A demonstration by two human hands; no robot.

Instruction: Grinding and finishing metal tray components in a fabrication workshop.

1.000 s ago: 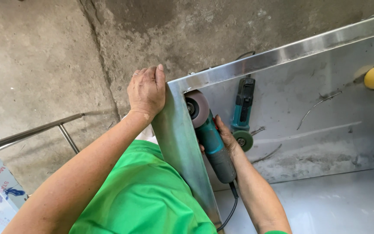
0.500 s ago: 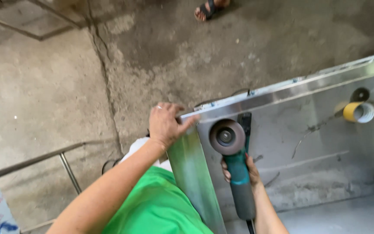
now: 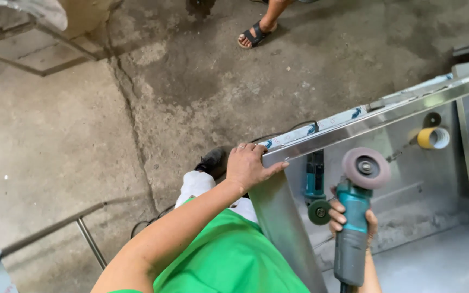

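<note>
The grinder (image 3: 354,217) has come up off the metal since a moment ago: its worn pinkish disc (image 3: 366,168), which was down against the corner, now stands clear in the air, facing up, well apart from the edge it was working. The right hand (image 3: 351,220) is wrapped tight around the teal body, fingers closed on it, the cord trailing down out of sight. The left hand (image 3: 249,165) has stayed where it was, spread flat and pressing on the corner of the steel frame (image 3: 365,126), fingers not curled around anything. So the cutting contact is broken and the corner is bare for a look; whether the disc is spinning I can't tell from here.

A second grinder (image 3: 315,187) of the same colour lies inside the steel shell, just beside the raised one, its small dark disc close to the right knuckles. Farther along sits a roll of yellow tape (image 3: 433,138). On the cracked concrete floor (image 3: 82,135) beyond the frame, another person's sandalled foot (image 3: 256,33) stands well away, and a thin metal leg (image 3: 85,236) juts by the left elbow.
</note>
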